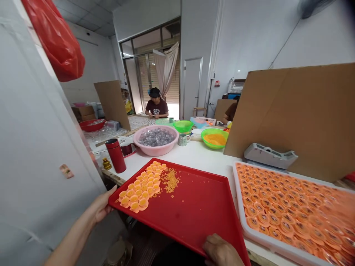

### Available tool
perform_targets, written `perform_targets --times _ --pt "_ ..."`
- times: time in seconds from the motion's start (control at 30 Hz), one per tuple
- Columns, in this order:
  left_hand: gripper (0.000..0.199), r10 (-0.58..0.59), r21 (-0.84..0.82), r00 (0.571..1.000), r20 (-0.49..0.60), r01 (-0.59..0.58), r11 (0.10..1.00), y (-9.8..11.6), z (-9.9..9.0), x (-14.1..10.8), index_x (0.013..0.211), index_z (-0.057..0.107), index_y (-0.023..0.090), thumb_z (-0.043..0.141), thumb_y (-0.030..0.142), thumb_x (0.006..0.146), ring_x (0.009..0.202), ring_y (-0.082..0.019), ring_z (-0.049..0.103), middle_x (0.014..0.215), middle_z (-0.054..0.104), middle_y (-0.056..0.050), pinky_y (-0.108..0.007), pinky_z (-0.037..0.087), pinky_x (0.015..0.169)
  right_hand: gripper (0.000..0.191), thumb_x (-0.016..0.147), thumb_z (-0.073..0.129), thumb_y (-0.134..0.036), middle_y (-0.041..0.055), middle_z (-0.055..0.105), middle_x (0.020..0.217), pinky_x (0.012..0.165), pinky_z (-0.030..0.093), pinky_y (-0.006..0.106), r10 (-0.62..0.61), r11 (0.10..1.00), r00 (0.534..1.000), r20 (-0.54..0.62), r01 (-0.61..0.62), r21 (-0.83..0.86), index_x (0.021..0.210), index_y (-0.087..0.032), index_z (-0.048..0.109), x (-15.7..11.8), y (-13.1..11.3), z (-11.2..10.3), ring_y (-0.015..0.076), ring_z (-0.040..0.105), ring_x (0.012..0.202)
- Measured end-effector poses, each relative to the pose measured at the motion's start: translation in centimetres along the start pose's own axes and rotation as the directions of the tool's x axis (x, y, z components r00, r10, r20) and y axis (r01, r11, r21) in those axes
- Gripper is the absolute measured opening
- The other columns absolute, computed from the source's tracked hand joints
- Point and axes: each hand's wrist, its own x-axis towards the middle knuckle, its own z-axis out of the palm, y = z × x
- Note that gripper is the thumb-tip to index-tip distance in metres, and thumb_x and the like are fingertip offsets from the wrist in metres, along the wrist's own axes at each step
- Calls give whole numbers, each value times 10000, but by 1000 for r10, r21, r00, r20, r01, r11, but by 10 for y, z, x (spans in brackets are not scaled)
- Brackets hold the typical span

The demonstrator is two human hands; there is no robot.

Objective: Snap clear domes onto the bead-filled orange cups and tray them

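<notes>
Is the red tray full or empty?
Partly filled: orange cups and yellow bits crowd the left of the red tray; its red surface shows elsewhere.

We've got a plain bright red tray (194,210), peachy orange cups (138,187), golden-yellow crumbs (170,180), a white tray (240,199), orange rounds (277,210) with little dark prints, plus a baby pink basin (155,151), lime green bowl (206,142) and black-topped red flask (117,159).

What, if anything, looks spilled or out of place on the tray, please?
Loose yellow bits lie beside the orange cups, with a few strays scattered over the tray. They stand out because the cups hold similar-coloured contents; whether they were spilled or put there deliberately, I can't tell.
</notes>
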Motion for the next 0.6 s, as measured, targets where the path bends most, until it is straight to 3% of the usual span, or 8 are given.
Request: perform_targets --times 0.17,0.37,0.47,0.6 --pt "143 59 24 996 66 -61 998 -15 4 -14 936 668 70 588 183 900 657 -208 732 792 771 -136 -261 600 581 399 738 408 86 30 704 859 798 376 298 245 968 964 -102 -250 -39 793 -201 681 23 10 -19 193 630 828" --pt "150 47 -20 996 79 -46 999 -41 3 -46 988 659 59 606 150 881 759 -238 743 892 770 -158 -334 625 690 374 771 404 71 104 701 855 790 350 365 290 930 942 -172 -319 -182 812 -157 697 67 34 -33 269 611 892" --pt "192 -15 -56 993 118 22 998 -46 9 -61 1018 646 28 634 114 847 792 -262 738 924 761 -183 -390 625 737 392 774 426 69 100 694 925 810 346 347 225 959 950 -219 -255 -122 921 -166 703 85 27 -31 255 586 931" --pt "232 -73 -85 986 147 86 993 -51 31 -76 1016 628 51 684 94 796 799 -271 739 917 759 -175 -352 621 713 351 755 521 39 51 683 937 865 335 326 52 999 968 -244 -47 25 938 -206 693 102 -8 -22 217 564 921"
